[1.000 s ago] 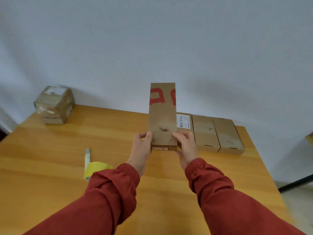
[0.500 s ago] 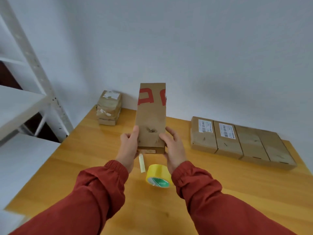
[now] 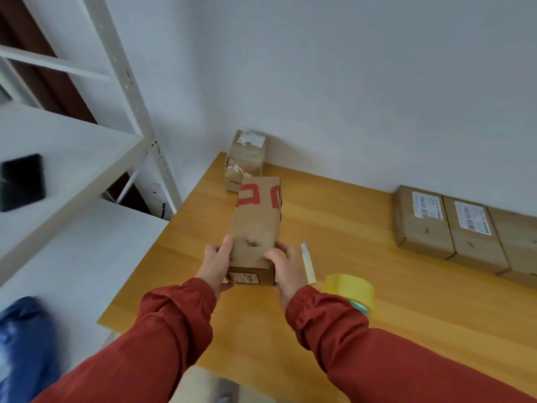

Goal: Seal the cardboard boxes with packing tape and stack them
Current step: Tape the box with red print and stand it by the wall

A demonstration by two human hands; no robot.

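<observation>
Against grey wall (image 3: 348, 82), wooden table (image 3: 334, 228), white shelving (image 3: 72, 158) left, held cardboard box (image 3: 255, 228)

Plain pale grey-white painted wall (image 3: 348, 82) runs right along the far edge of the orange-yellow wooden desk (image 3: 348, 330). Just off the desk's left edge there's a white metal shelving unit with a perforated upright post (image 3: 128, 82) and flat white shelf boards (image 3: 72, 146). A flat black rectangular object (image 3: 21, 181) lies on the upper board. Dark brown shows behind the rack. Some blurry blue thing (image 3: 23, 344) sits bottom left, can't tell what. Light's soft and even.
</observation>
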